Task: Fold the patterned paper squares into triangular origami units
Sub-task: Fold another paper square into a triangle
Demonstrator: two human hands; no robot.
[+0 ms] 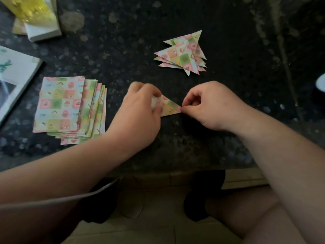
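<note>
I am pinching the folded paper triangle [169, 107] with my left hand [140, 110] and right hand [209, 106]; it is looking light, thin, easily creased, best gripped at corners.

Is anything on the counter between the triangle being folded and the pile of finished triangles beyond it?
Nothing visible. The pastel patterned paper triangle, pinched by the left hand and right hand, has only bare dark speckled countertop between it and the fanned pile of folded patterned triangles farther away, slightly right.
</note>
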